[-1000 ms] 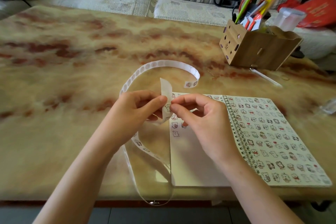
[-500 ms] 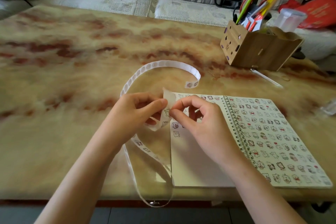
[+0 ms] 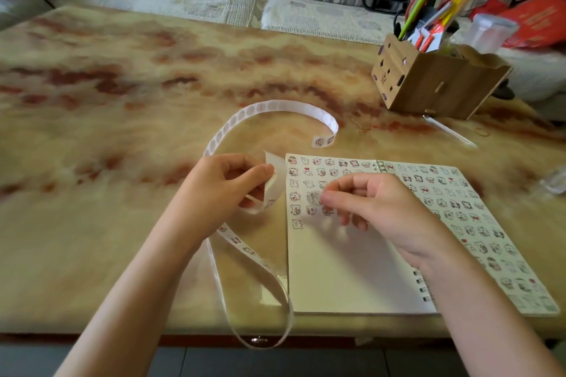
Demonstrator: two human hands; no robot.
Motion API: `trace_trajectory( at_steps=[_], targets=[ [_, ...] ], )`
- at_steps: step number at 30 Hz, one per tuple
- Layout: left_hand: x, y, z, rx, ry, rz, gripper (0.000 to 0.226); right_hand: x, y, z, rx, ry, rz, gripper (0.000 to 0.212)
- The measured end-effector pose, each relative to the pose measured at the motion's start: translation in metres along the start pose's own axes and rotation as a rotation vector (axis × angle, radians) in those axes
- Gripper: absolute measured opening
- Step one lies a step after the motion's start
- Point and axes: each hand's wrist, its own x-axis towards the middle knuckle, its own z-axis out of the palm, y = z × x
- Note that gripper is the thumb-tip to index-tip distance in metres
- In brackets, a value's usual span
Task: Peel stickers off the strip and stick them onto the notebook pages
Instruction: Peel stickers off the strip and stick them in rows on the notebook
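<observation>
Head view: right hand (image 3: pixel 382 208) has left the long white paper strip (image 3: pixel 269 107), pinching a small peeled sticker (image 3: pixel 313 197) over the cream spiral notebook page (image 3: pixel 337 269); left hand (image 3: pixel 226 190) grips the strip. Sticking likely follows.

— Where does the sticker strip (image 3: pixel 275 109) run?
— A long white ribbon left of the spiral notebook (image 3: pixel 337 269). Its far end is curled, and its middle is pinched up in the left hand (image 3: pixel 223 190).
— And the notebook?
— It lies open and flat. Cartoon stickers fill the right page and only the top rows of the left. The right hand (image 3: pixel 382 208) holds a blurred sticker (image 3: pixel 313 197) there.
</observation>
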Motion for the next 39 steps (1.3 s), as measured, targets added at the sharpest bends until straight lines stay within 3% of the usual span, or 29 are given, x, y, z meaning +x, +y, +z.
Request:
trace_trajectory(
  at_steps=[6, 39],
  targets=[
    [0.0007, -0.0004, -0.0002, 0.01, -0.001, -0.005, 0.018, 0.0008, 0.0032, -0.0041, -0.076, -0.036, 0.096, 0.006],
    [0.0005, -0.0001, -0.0001, 0.027, -0.028, -0.011, 0.018, 0.0019, 0.0081, 0.0021, -0.18, -0.04, 0.087, 0.004]
  ],
)
